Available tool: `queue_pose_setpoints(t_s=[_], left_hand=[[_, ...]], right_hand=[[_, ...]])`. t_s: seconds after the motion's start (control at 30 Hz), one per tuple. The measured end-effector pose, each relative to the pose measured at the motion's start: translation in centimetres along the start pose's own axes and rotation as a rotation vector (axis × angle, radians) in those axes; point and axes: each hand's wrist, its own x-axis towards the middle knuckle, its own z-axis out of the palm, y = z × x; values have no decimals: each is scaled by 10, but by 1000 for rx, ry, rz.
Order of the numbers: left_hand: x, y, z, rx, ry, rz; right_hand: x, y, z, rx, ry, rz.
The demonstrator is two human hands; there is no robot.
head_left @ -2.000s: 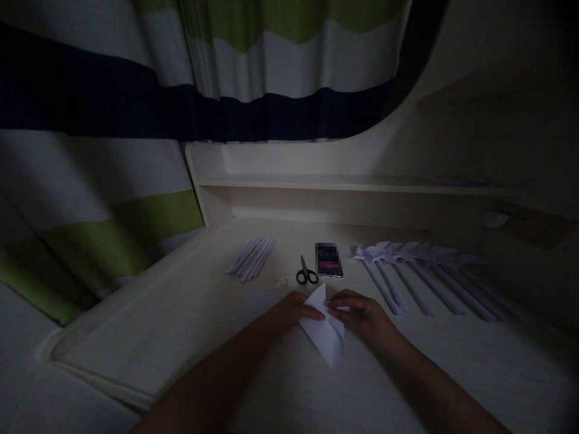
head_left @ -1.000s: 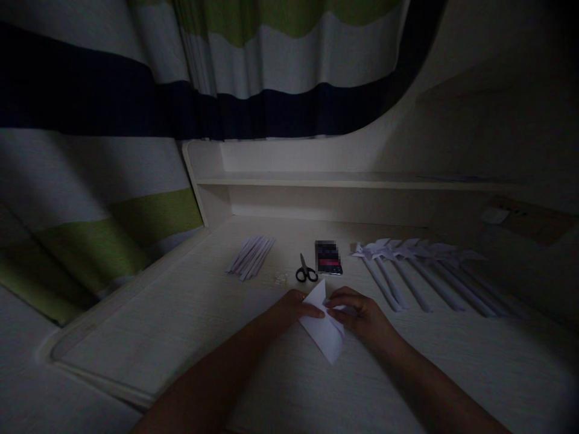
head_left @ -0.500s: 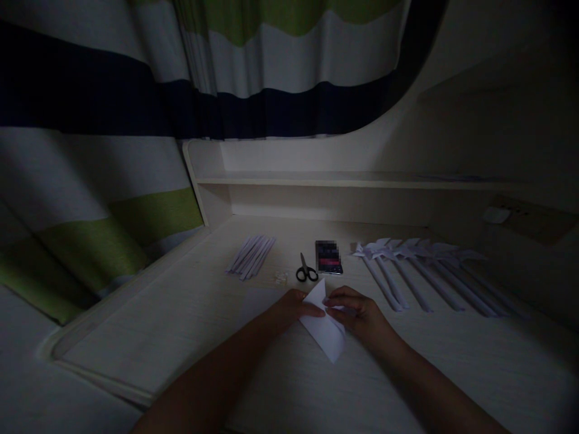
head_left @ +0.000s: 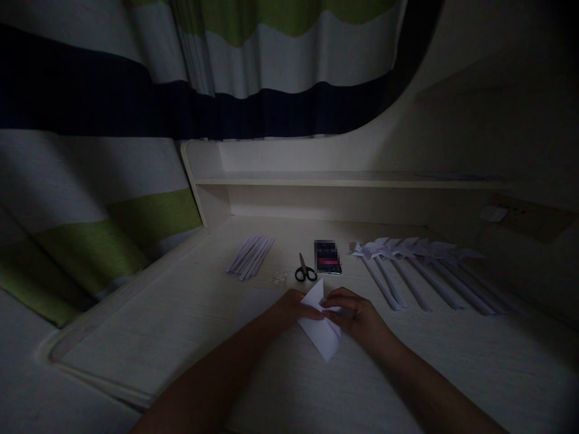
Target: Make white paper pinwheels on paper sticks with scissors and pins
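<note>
A white sheet of paper (head_left: 320, 339), cut and partly folded, is held above the desk between both hands. My left hand (head_left: 294, 306) pinches its left side, the thumb lying across the paper near its middle. My right hand (head_left: 355, 310) closes thumb and fingers on a flap at the paper's right side. Just beyond the hands lie black-handled scissors (head_left: 306, 273), blades pointing away. Small pale bits (head_left: 280, 278) sit left of the scissors. Partly behind my left forearm is a flat white sheet (head_left: 257, 301).
Rolled white paper sticks (head_left: 250, 258) lie in a pile at the back left. A phone (head_left: 327, 257) rests behind the scissors. Several paper pinwheels on sticks (head_left: 416, 274) lie in a row on the right. A shelf (head_left: 344, 181) runs along the back; a striped curtain (head_left: 149, 150) hangs at left.
The paper and my right fingers have shifted very slightly left, with the paper's lower corner turned a little. Both hands keep their hold.
</note>
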Motion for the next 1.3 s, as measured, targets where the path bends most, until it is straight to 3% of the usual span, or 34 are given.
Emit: queue_pose_setpoints(t_s=[0.1, 0.23, 0.33, 0.5, 0.83, 1.0, 1.1, 1.2, 1.3], left_hand=[[1, -1, -1, 13, 21, 4], [3, -3, 0, 41, 19, -29], [2, -1, 3, 82, 12, -51], [-3, 6, 6, 211, 4, -96], [-3, 4, 7, 266, 1, -77], [3, 2, 5, 154, 58, -2], [5, 2, 5, -23, 108, 110], [5, 2, 8, -218, 67, 230], [4, 1, 13, -252, 37, 235]], right_hand=[[1, -6, -6, 86, 22, 66], [4, -10, -17, 164, 90, 336], [4, -8, -19, 207, -18, 497], [-1, 5, -8, 298, -195, 511], [-3, 9, -4, 327, -251, 530], [-3, 11, -2, 392, -113, 538], [-2, 9, -3, 467, -12, 528], [0, 2, -5, 518, 95, 519], [2, -3, -4, 533, 217, 521]])
